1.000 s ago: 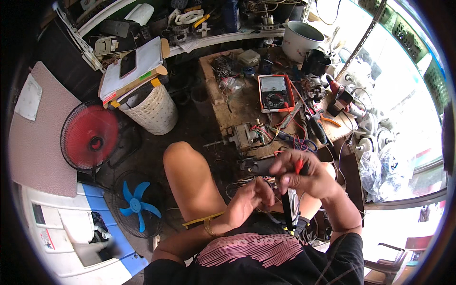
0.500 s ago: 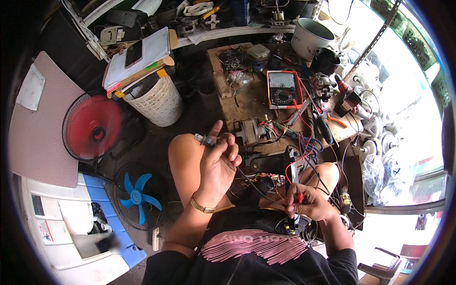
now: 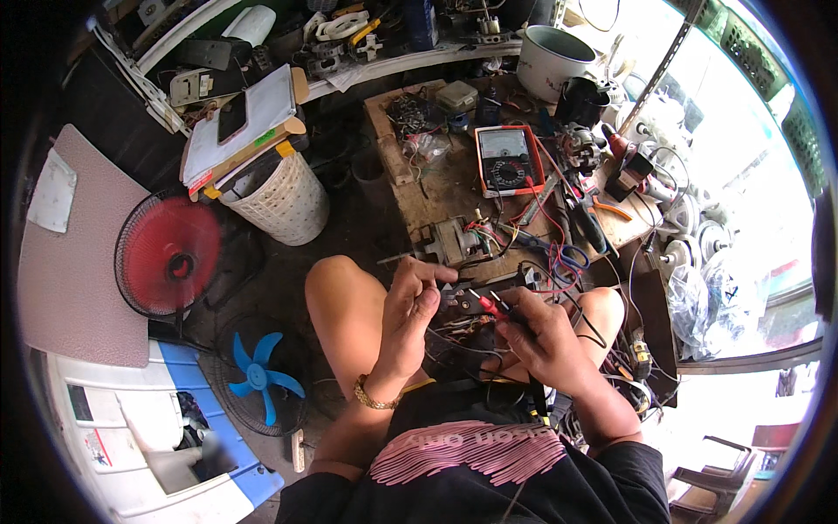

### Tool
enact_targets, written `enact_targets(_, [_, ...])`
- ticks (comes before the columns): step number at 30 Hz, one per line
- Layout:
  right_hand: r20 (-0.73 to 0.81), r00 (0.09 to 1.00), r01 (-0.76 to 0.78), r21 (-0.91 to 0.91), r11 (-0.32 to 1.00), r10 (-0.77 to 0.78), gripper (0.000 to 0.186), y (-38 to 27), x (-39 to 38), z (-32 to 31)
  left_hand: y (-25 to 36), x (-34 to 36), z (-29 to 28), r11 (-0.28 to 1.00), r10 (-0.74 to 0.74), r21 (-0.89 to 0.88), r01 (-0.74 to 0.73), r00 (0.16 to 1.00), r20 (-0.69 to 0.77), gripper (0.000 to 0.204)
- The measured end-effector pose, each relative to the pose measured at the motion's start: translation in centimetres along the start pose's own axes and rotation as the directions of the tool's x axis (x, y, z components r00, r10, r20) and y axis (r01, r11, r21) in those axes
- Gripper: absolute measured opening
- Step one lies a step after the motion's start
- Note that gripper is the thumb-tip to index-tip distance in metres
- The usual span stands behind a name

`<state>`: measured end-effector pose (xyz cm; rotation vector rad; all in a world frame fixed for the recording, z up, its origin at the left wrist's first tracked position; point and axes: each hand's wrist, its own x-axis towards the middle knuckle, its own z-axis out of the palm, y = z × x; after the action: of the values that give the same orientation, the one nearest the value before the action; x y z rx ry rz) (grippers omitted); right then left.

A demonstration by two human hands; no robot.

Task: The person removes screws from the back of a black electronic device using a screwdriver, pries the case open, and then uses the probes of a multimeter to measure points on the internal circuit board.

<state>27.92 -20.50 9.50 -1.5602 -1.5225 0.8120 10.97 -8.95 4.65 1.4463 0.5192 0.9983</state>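
Observation:
My left hand (image 3: 403, 327) is raised above my lap, its fingers closed on a dark power plug (image 3: 455, 289), partly hidden at the fingertips. My right hand (image 3: 546, 341) grips a red test probe (image 3: 491, 305) and a black test probe (image 3: 515, 299) together, their tips pointing at the plug. Whether the tips touch the prongs, I cannot tell. Thin leads run to an analog multimeter (image 3: 504, 166) in an orange-red case on the wooden bench. Just beyond my hands sits a small electric motor (image 3: 451, 241) with coloured wires.
Scissors with blue handles (image 3: 572, 258) and orange-handled pliers (image 3: 611, 208) lie on the bench (image 3: 410, 205). A red fan (image 3: 170, 253), a blue-bladed fan (image 3: 259, 375) and a white woven basket (image 3: 284, 201) stand at left. A metal pot (image 3: 556, 65) is at the back.
My left hand has brought the plug rightward and down. My right hand has risen toward it, and the probes now point at the plug. The view has shifted slightly.

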Motion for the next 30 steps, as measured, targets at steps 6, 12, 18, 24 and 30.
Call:
enact_targets(6, [-0.01, 0.996, -0.079, 0.281, 0.957, 0.085, 0.022, 0.5, -0.3, 2.3, -0.4, -0.2, -0.5, 0.968, 0.099, 0.237, -0.082, 0.993, -0.062, 0.028])
enact_targets(12, [-0.013, 0.994, -0.101, 0.281, 0.954, 0.109, 0.02, 0.0, -0.1, 3.0, -1.1, -0.3, -0.3, 0.848, 0.291, 0.466, -0.252, 0.957, -0.013, 0.02])
enact_targets(18, [-0.019, 0.987, -0.151, 0.275, 0.95, 0.162, 0.02, 0.1, 0.3, 3.0, -0.2, -1.1, 0.7, 0.97, 0.066, 0.24, -0.049, 0.996, -0.066, 0.017])
enact_targets(24, [-0.008, 0.981, -0.183, 0.297, 0.937, 0.194, 0.021, 0.1, 0.5, 2.9, -0.7, -1.3, 0.3, 0.904, 0.087, 0.421, -0.069, 0.996, -0.026, 0.023])
enact_targets(30, [-0.026, 0.984, -0.16, 0.325, 0.932, 0.178, 0.021, 0.2, 0.5, 3.4, -1.1, -1.4, 0.7, 0.896, 0.154, 0.43, -0.112, 0.986, -0.063, 0.021])
